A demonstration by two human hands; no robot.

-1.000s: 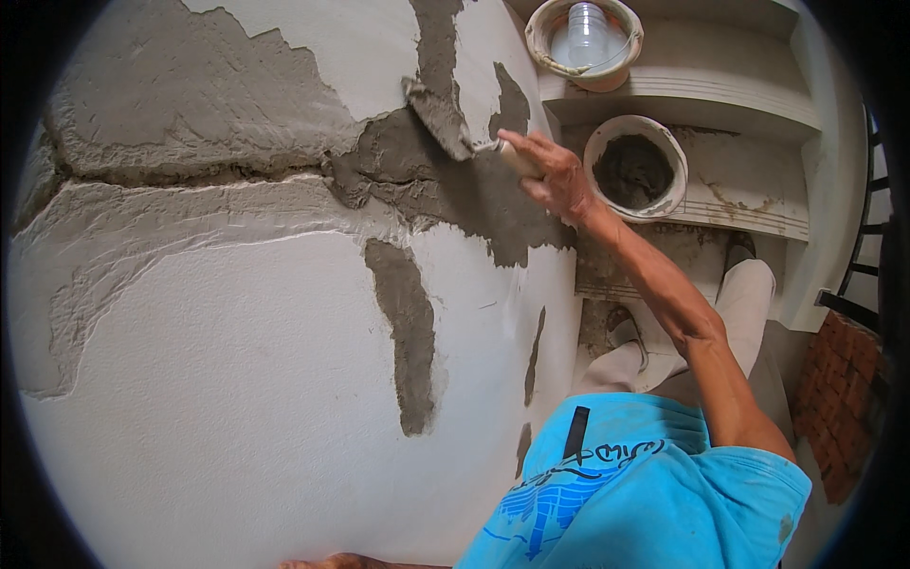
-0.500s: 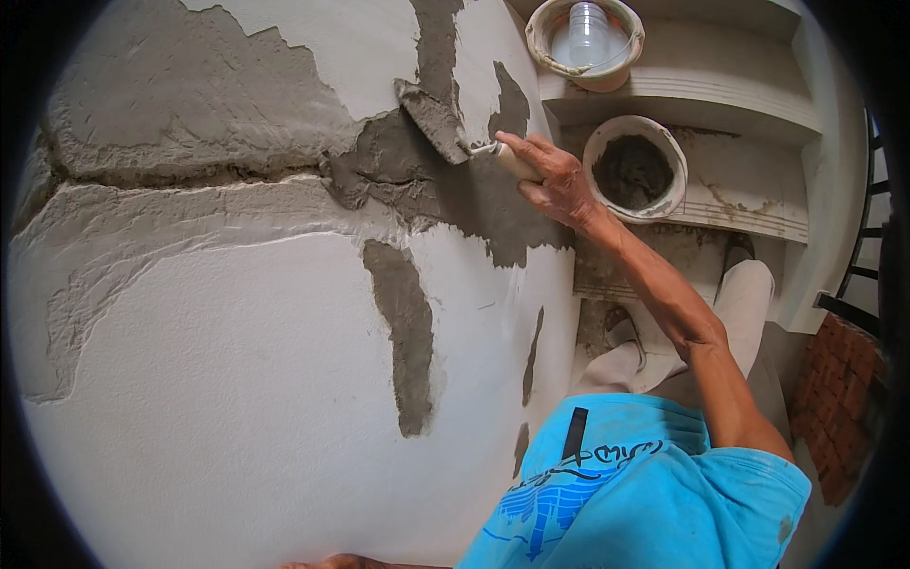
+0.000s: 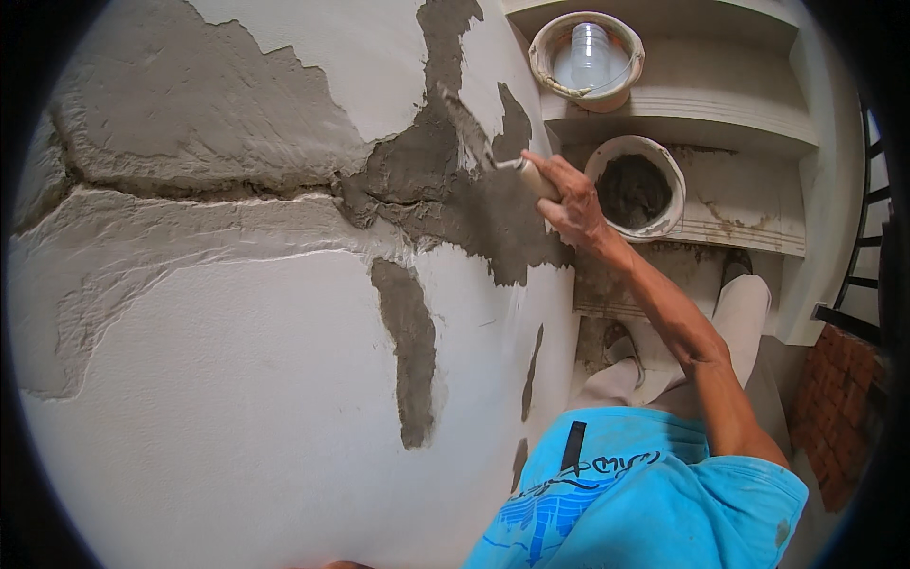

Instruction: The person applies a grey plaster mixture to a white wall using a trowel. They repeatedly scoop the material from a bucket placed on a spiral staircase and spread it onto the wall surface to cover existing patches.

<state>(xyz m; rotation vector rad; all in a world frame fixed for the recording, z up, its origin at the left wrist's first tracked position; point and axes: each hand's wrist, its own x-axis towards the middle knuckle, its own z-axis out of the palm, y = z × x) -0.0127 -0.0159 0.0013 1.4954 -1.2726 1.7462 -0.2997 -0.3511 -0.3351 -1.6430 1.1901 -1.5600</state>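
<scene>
My right hand point(image 3: 576, 207) is closed around the pale handle of a trowel point(image 3: 537, 178). The trowel's thin blade, smeared with mortar, is tilted nearly edge-on against the white wall point(image 3: 246, 417), over a patch of wet grey mortar point(image 3: 412, 166). Left of that patch, a deep horizontal crack point(image 3: 209, 190) runs through rough grey plaster point(image 3: 199, 85). A separate strip of mortar point(image 3: 406, 351) runs down the wall below. Only a sliver of my left hand point(image 3: 346, 565) shows at the lower edge by the wall; its fingers are hidden.
A bucket of grey mortar point(image 3: 675, 213) stands on a stair step point(image 3: 739, 204) beside my right hand. One step up is another bucket point(image 3: 614, 98) with a clear plastic container point(image 3: 590, 57) inside. My feet are on lower steps. A dark railing point(image 3: 848, 322) and reddish bricks point(image 3: 834, 408) lie at right.
My right hand has shifted slightly right and down with the trowel, and the blade has turned more edge-on. My left hand has slipped mostly out of view at the bottom.
</scene>
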